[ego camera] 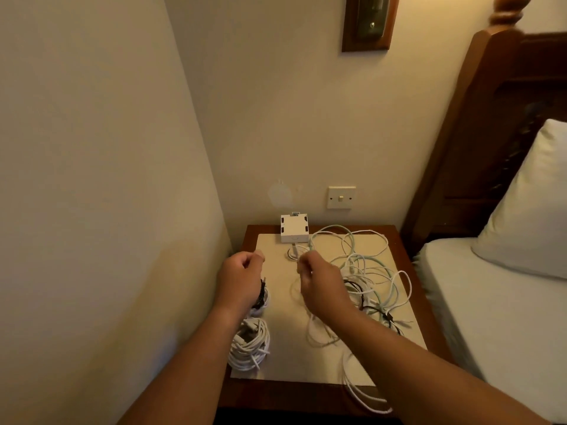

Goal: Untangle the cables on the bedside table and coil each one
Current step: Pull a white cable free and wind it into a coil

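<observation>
A pale cable [311,245] is pinched in the right grip [319,283] at mid-frame — the left grip [242,274] is curled, but what is held cannot be told.

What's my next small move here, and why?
Likely draw the white cable pinched by the right hand away from the tangle toward the left hand: it hangs in loose loops below that hand, while the tangle lies uncoiled.

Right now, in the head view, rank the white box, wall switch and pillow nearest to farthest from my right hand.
From the right hand:
1. white box, just ahead on the table.
2. wall switch, above and behind it.
3. pillow, far right on the bed.
</observation>
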